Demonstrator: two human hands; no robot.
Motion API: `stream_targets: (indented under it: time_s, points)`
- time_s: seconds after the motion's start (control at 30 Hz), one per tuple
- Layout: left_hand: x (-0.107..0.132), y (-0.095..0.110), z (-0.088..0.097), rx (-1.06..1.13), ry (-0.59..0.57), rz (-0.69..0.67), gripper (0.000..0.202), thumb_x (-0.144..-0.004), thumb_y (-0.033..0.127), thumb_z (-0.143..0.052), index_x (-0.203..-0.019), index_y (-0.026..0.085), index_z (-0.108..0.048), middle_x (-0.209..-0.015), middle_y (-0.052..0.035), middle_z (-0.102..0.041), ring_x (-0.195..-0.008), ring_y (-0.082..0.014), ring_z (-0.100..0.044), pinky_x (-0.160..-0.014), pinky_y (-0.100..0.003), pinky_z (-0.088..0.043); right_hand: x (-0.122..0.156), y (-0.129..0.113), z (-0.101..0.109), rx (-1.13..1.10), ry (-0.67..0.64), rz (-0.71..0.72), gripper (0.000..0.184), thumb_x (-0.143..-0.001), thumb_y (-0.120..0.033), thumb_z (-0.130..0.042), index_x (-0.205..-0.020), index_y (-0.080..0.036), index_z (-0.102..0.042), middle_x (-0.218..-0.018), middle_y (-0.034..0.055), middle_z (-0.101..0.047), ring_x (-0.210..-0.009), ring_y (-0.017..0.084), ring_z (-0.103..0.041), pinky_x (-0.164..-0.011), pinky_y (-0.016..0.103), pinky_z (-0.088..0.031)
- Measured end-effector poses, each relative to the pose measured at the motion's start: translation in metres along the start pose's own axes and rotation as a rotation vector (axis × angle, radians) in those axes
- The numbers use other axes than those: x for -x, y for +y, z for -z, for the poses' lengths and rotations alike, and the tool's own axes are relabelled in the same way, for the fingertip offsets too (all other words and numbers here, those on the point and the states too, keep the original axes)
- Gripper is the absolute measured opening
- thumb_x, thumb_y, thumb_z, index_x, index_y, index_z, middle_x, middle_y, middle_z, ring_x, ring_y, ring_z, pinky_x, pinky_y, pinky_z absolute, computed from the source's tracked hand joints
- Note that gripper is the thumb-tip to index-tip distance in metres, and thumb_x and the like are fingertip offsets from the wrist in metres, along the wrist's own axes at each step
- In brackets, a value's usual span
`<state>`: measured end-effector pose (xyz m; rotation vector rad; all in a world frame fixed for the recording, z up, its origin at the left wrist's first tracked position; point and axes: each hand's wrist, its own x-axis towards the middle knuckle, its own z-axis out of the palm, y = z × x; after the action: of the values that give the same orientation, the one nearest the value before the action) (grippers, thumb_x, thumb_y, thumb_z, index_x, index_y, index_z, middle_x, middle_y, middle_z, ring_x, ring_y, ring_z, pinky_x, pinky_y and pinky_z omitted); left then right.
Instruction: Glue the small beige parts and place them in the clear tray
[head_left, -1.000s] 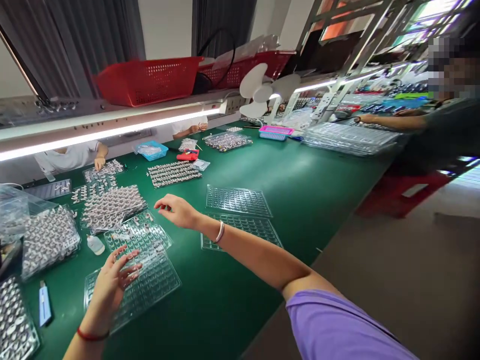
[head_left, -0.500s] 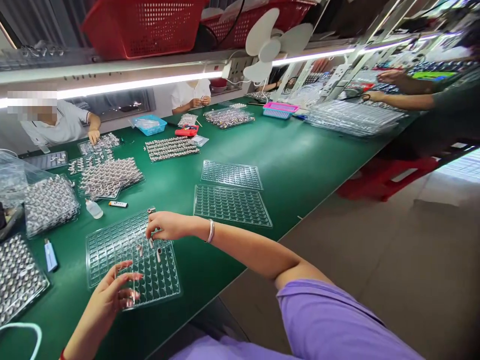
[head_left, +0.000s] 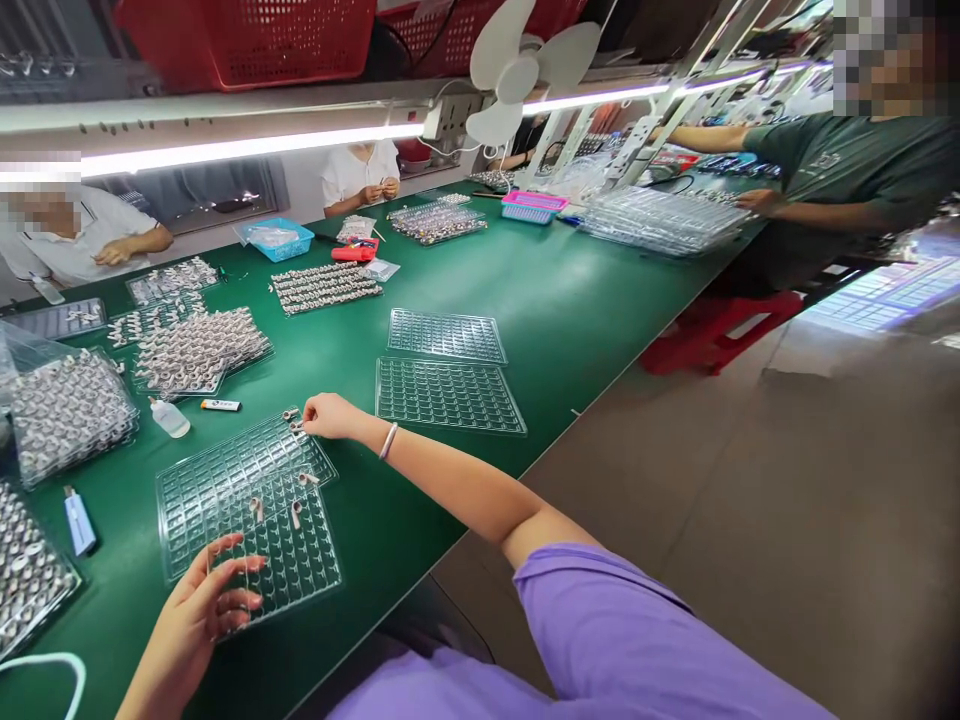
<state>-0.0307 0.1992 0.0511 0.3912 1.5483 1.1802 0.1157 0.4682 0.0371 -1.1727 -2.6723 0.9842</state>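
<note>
A clear plastic compartment tray (head_left: 225, 490) lies on the green table (head_left: 585, 300) in front of me, with a few small metal parts (head_left: 296, 510) loose on it. My left hand (head_left: 202, 610) rests on the tray's near edge, fingers spread and open. My right hand (head_left: 326, 415) reaches across to the tray's far corner, fingers pinched on a small metal part (head_left: 291, 418).
Two bare clear trays (head_left: 446, 390) lie to the right. Trays filled with metal parts (head_left: 195, 350) sit at the left, beside a small bottle (head_left: 169, 418) and a lighter (head_left: 220, 405). People work across the table and at the far right. A white fan (head_left: 517, 65) stands behind.
The view has dropped and shifted. My right hand has come down from above the tray onto its far corner, pinching a part. My left hand has slid to the tray's near edge.
</note>
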Motion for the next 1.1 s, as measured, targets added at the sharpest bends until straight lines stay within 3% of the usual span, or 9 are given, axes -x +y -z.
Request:
stream_targets:
  time_s: [0.3, 0.47, 0.6, 0.77, 0.9, 1.0, 1.1]
  points:
    - [-0.001, 0.002, 0.006, 0.015, 0.024, 0.011, 0.072, -0.060, 0.041, -0.087, -0.120, 0.020, -0.054, -0.097, -0.0089, -0.075, -0.060, -0.0158, -0.067, -0.050, -0.022, -0.050, -0.001, 0.001, 0.004, -0.046, -0.058, -0.032, 0.021, -0.094, -0.033, -0.062, -0.104, -0.014, -0.065, -0.107, 0.0056, -0.067, -0.095, 0.018, -0.066, -0.084, 0.038, -0.056]
    - [-0.003, 0.003, 0.009, 0.017, 0.021, 0.025, 0.075, -0.058, 0.042, -0.089, -0.120, 0.020, -0.053, -0.096, -0.0084, -0.075, -0.060, -0.0158, -0.067, -0.050, -0.022, -0.050, -0.001, 0.002, 0.005, -0.181, -0.037, -0.051, 0.009, -0.085, -0.019, -0.067, -0.092, -0.014, -0.069, -0.082, 0.0017, -0.069, -0.073, 0.014, -0.065, -0.071, 0.027, -0.053]
    - [-0.004, 0.003, 0.011, 0.029, 0.026, 0.034, 0.078, -0.056, 0.041, -0.090, -0.121, 0.020, -0.053, -0.095, -0.0078, -0.075, -0.059, -0.0163, -0.066, -0.050, -0.023, -0.049, 0.001, 0.007, 0.002, -0.343, -0.020, -0.067, 0.026, -0.079, -0.009, -0.058, -0.097, -0.018, -0.074, -0.069, -0.0018, -0.069, -0.056, 0.010, -0.057, -0.056, 0.021, -0.044]
    - [-0.005, 0.002, 0.010, 0.058, 0.024, 0.030, 0.075, -0.056, 0.041, -0.090, -0.119, 0.021, -0.055, -0.095, -0.0078, -0.076, -0.058, -0.0165, -0.066, -0.050, -0.024, -0.049, 0.006, 0.017, -0.007, -0.512, 0.009, -0.140, 0.029, -0.088, -0.007, -0.047, -0.098, -0.016, -0.072, -0.064, -0.0012, -0.064, -0.049, 0.007, -0.050, -0.050, 0.019, -0.044]
    - [-0.007, 0.002, 0.008, 0.048, 0.025, 0.029, 0.074, -0.057, 0.039, -0.089, -0.120, 0.021, -0.055, -0.095, -0.0088, -0.076, -0.058, -0.0172, -0.066, -0.050, -0.024, -0.050, 0.009, 0.025, -0.018, -0.568, 0.032, -0.210, 0.016, -0.098, -0.022, -0.053, -0.101, -0.012, -0.064, -0.076, -0.0003, -0.064, -0.059, 0.008, -0.060, -0.056, 0.021, -0.053]
    - [-0.008, 0.002, 0.007, 0.053, 0.014, 0.035, 0.077, -0.055, 0.040, -0.090, -0.120, 0.021, -0.054, -0.096, -0.0086, -0.075, -0.059, -0.0166, -0.066, -0.049, -0.024, -0.050, 0.011, 0.029, -0.024, -0.549, 0.015, -0.228, 0.023, -0.097, -0.033, -0.058, -0.108, -0.013, -0.062, -0.094, 0.0030, -0.067, -0.075, 0.012, -0.066, -0.065, 0.027, -0.058]
    - [-0.008, 0.003, 0.005, 0.057, 0.006, 0.037, 0.077, -0.056, 0.042, -0.090, -0.121, 0.021, -0.054, -0.097, -0.0079, -0.075, -0.059, -0.0158, -0.065, -0.050, -0.024, -0.051, 0.013, 0.033, -0.024, -0.473, -0.003, -0.225, 0.026, -0.097, -0.034, -0.058, -0.112, -0.013, -0.061, -0.101, 0.0050, -0.067, -0.082, 0.015, -0.067, -0.072, 0.032, -0.059]
